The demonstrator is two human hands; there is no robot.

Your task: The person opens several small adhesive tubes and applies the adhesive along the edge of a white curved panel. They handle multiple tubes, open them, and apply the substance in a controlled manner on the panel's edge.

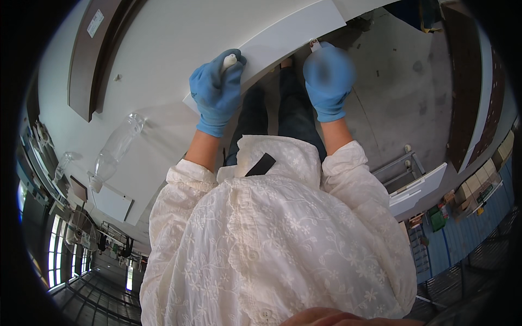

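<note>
Both my hands wear blue gloves. My left hand [216, 89] is closed around a small white bottle with a rounded nozzle [229, 62], whose tip pokes out above the fist. The hand is over the left part of a long white board [291, 33]. My right hand [329, 79] is past the board's near edge, above the floor. It is closed on a small tool with a flat whitish end and a brownish tip [315, 45]; the rest of the tool is hidden in the glove, and its kind cannot be made out.
A white table [168, 38] holds the board, brown panels [89, 54] at the far left, and a large clear plastic bottle [118, 144] lying nearer. To the right are grey floor [391, 81], upright dark brown panels [462, 92], and a metal-framed cart [405, 163] beside white boards [418, 190].
</note>
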